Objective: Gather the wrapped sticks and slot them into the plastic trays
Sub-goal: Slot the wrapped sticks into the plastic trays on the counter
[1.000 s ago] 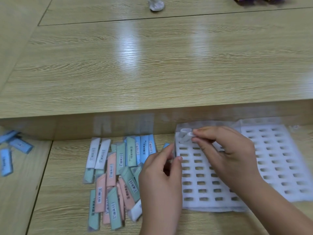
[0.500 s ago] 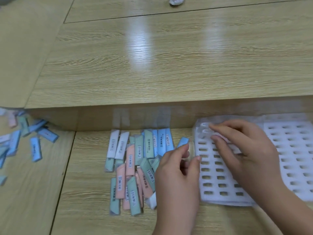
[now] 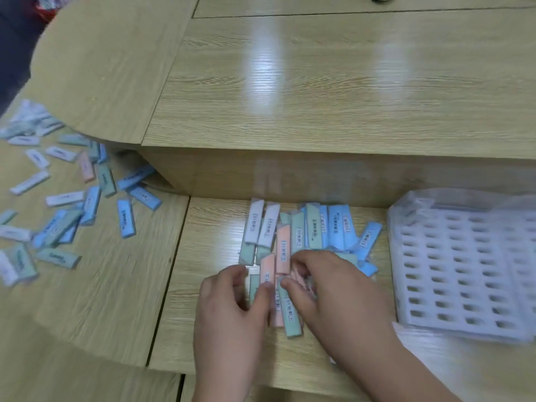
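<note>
Both hands are in the pile of wrapped sticks [image 3: 304, 233], which lies just left of the plastic tray [image 3: 420, 285]. The right hand [image 3: 333, 291] curls its thumb and fingers around some pink and green sticks at the side of the pile nearer to the person. The left hand [image 3: 232, 311], further left of the tray, has thumb and forefinger bent at the pile's edge; because of blur I cannot tell if it really holds a stick.

The tray's slots look empty, so I judge the gathering step is in hand.

Some risks I see. The wrappers look smooth, so a loose bundle can slide apart while it travels to the tray. Sticks that are crossed in the hand will not meet the narrow slots and may jam. The tray seems light, so a hard push may shift it. Many more loose sticks [image 3: 87, 204] lie far left of the tray and could be forgotten.
</note>
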`<state>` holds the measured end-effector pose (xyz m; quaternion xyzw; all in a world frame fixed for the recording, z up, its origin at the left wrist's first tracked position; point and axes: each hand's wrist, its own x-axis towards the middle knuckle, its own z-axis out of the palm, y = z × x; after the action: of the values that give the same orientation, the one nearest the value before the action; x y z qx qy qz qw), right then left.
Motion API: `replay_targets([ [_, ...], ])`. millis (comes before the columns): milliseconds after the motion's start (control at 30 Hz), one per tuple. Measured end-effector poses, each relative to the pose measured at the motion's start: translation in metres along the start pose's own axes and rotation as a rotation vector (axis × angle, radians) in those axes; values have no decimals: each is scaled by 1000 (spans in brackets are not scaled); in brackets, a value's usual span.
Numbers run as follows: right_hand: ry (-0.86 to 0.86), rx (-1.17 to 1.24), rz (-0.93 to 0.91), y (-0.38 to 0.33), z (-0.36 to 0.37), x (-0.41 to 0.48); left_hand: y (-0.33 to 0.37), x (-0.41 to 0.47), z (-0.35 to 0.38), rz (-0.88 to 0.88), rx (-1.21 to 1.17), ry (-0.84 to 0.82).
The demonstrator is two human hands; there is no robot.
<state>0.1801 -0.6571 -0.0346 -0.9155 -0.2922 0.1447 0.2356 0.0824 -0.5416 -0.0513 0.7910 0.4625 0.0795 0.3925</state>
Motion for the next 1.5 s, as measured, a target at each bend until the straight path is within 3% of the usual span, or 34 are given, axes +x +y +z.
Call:
replay_targets([
  [200, 23, -318, 90, -29, 17, 28, 1, 8, 2, 41, 176, 25],
  [400, 38, -351, 178, -42, 18, 46, 7, 22, 3, 126, 270, 83],
  [500, 40, -178, 252, -42, 17, 50, 5, 30, 2, 100, 115, 64],
  [700, 111, 574, 312, -1, -34, 22, 26, 23, -19, 59, -343, -57],
  [800, 205, 702, 306, 30, -67, 0, 55, 11, -17, 128, -440, -171],
  [967, 415, 601, 359, 94, -118, -30, 101, -9, 17, 270, -459, -271],
  [1100, 526, 387, 404, 146, -142, -41, 133, -25, 55, 344, -413, -334],
  [1200, 485, 300, 406, 174, -148, -34, 147, -35, 81, 392, -350, -376],
  [1333, 464, 266, 273, 189, -147, -17, 156, -44, 104, 361, -302, -460],
  [1500, 405, 212, 231, 199, -140, 3, 160, -48, 118, 334, -250, -442],
])
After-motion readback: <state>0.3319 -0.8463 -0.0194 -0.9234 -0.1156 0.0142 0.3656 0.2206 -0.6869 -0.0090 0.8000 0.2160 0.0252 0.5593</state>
